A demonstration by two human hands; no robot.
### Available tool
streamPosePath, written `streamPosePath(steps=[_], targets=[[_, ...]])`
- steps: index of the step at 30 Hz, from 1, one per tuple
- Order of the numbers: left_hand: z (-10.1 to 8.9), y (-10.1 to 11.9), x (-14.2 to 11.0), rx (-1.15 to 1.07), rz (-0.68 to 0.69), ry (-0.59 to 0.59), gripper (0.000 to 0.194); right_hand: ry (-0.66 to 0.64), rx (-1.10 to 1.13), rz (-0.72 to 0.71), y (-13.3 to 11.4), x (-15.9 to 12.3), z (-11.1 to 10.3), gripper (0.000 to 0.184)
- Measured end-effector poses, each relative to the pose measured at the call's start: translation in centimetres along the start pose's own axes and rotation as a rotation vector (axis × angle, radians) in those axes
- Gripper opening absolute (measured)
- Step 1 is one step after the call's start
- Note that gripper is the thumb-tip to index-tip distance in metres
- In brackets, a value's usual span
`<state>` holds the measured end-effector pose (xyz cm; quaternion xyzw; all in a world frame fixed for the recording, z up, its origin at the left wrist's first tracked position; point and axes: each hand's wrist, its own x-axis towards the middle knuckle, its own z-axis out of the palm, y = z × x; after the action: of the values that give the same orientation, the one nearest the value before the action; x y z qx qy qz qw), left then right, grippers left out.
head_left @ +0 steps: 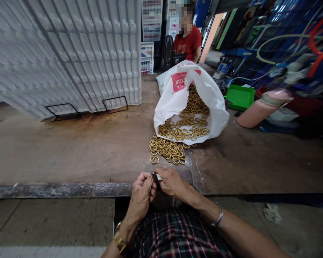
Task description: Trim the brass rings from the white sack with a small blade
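Observation:
My left hand (pixel 143 190) is closed in a pinch near the table's front edge, with a hint of gold showing between its fingers. Close against it, my right hand (pixel 175 183) is closed too, its fingers bent over. Between both hands is a small dark piece (pixel 156 182) with a whitish part; its kind is hard to make out. Just beyond the fingertips lies a heap of brass-coloured rings (pixel 168 150). Many more rings fill the open mouth of a white plastic bag (pixel 168 104) with red print, lying on its side behind the heap.
A stack of pale ribbed plastic trays (pixel 110 53) stands on the wooden table (pixel 70 150) with black wire stands. At the right are a pink bottle (pixel 258 107), a green tray (pixel 240 97) and hoses. A person in a red shirt (pixel 188 43) is behind a fan.

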<state>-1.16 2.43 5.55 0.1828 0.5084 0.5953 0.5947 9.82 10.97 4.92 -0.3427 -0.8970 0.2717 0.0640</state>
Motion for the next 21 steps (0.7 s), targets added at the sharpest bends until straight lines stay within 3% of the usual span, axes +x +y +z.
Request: streamPosePath(steps=[7, 10, 14, 18, 21], targets=[[-0.2, -0.3, -0.2, 0.043, 0.018, 0.024, 0.035, -0.074, -0.132, 0.083, -0.4, 0.4, -0.3, 0.024], [0.1, 0.2, -0.9, 0.018, -0.012, -0.028, 0.036, -0.077, -0.201, 0.144, -0.2, 0.9, -0.8, 0.027], [0.4, 0.9, -1.5, -0.097, -0.051, -0.107, 0.035, 0.008, -0.219, 0.221, 0.5, 1.6, -1.1, 0.03], [0.3, 0.9, -1.0, -0.214, -0.059, -0.084, 0.034, 0.138, -0.195, 0.218, 0.9, 2.5, -0.4, 0.032], [-0.1, 0.9, -0.6, -0.241, -0.061, -0.074, 0.03, 0.14, -0.224, 0.211, 0.8, 3.1, 0.0, 0.032]])
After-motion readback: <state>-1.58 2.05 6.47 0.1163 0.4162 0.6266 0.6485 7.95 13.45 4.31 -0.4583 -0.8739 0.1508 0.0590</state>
